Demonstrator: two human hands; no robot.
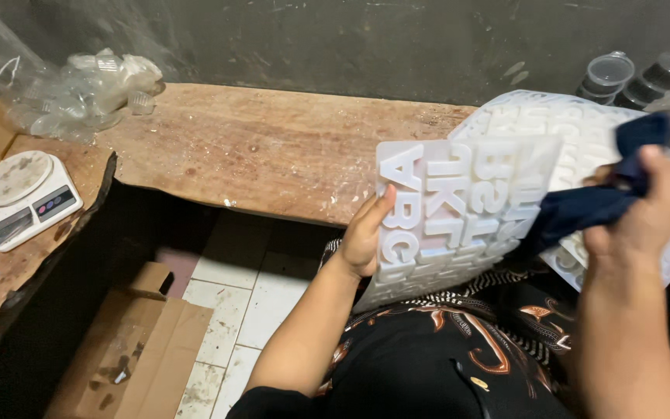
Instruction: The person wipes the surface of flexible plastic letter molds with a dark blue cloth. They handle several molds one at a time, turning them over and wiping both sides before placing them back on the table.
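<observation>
Head view — mold point(459, 209) btwn hands, cloth point(599, 206) atop

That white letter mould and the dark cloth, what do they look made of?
The letter mould looks like translucent, slightly glossy silicone or soft plastic: it bends in the left hand. The dark blue cloth in the right hand looks like matte woven fabric, bunched into folds.

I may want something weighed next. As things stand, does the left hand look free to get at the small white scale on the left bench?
Probably not at once. The left hand grips the edge of the translucent letter mould, so it is occupied. The scale sits far off to the left, across the open gap over the tiled floor; nothing lies on that path.
</observation>
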